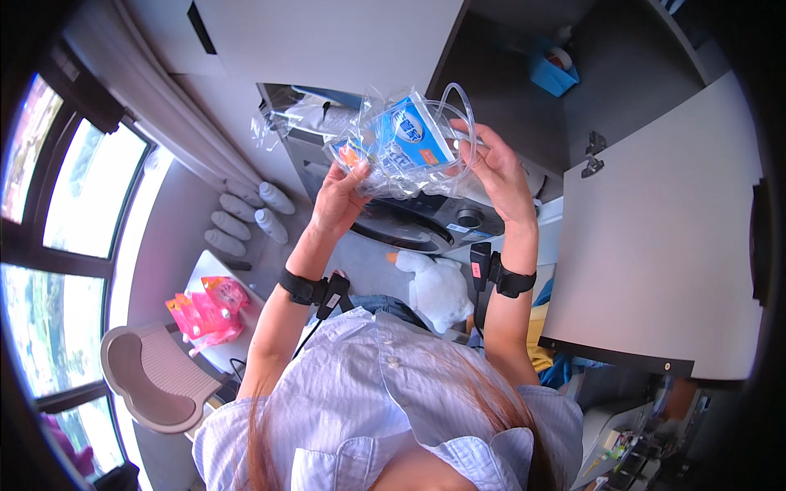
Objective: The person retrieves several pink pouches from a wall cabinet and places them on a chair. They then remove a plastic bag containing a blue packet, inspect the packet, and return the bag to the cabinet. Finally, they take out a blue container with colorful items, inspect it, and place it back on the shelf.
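Observation:
A crinkled clear plastic bag [402, 178] is held up in front of me, above a washing machine [424, 215]. Inside it a blue printed packet [408, 132] shows through the film, with a smaller orange-and-blue printed part at the left. My left hand [341, 199] pinches the bag's lower left edge between thumb and fingers. At the opposite side, my right hand [494, 166] grips the bag near a looped clear plastic handle [470, 116]. Part of the right fingers is behind the handle and film.
An open cabinet door [657, 239] stands at the right; a blue basket [554, 73] sits inside the cabinet. Several white bottles [236, 212] stand by the left wall. A white plush goose [439, 291] lies below. Pink pouches [209, 310] rest on a white table [206, 270].

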### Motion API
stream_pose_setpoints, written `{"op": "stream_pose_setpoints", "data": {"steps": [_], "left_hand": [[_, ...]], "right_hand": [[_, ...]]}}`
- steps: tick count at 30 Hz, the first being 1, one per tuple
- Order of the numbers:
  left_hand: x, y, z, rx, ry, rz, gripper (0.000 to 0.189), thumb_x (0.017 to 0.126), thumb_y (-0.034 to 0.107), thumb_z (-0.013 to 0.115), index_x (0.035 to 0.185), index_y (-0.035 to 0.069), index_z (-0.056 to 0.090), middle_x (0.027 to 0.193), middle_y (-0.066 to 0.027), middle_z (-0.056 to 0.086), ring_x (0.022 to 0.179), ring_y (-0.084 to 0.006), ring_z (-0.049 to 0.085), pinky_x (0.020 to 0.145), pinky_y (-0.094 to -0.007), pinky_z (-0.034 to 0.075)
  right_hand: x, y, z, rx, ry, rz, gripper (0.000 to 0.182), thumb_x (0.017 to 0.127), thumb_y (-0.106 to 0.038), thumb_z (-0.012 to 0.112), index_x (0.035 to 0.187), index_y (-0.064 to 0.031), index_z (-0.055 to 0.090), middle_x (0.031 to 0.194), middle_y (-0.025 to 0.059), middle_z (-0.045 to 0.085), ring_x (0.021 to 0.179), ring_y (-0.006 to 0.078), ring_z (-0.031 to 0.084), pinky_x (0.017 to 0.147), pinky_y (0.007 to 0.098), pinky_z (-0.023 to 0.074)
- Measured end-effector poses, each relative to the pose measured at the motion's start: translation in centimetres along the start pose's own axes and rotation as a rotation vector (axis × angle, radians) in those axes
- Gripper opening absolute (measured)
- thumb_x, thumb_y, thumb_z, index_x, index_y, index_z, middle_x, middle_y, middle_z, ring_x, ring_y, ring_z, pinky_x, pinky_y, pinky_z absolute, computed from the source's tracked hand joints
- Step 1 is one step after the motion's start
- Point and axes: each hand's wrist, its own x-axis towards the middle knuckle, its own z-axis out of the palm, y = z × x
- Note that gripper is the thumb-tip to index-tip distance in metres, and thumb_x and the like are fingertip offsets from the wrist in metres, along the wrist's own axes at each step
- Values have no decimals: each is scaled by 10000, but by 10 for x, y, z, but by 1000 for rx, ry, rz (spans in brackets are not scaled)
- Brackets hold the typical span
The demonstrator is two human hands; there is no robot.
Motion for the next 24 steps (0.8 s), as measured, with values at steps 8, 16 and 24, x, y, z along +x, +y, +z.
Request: {"op": "stream_pose_setpoints", "data": {"steps": [8,16,24], "left_hand": [[-43,3,0,34,82,94,339,875,150,590,1194,108,483,1121,-53,589,1018,-182,580,907,-358,461],[-60,24,-13,8,35,86,338,880,160,587,1193,88,482,1113,-61,585,1007,-191,584,896,-369,468],[-83,48,-23,-39,98,182,318,882,127,578,1185,80,492,1140,-65,571,1055,-205,555,922,-392,440]], "right_hand": [[-8,-1,17,8,-57,-27,302,895,-213,565,1118,-10,573,882,87,651,763,126,629,665,274,552],[-8,-9,32,-22,-20,17,291,903,-233,553,1110,-32,586,905,49,628,798,101,613,665,258,551],[-11,-9,68,174,-181,-55,281,896,-143,550,1142,-8,527,1038,95,612,823,151,619,815,289,478]]}}
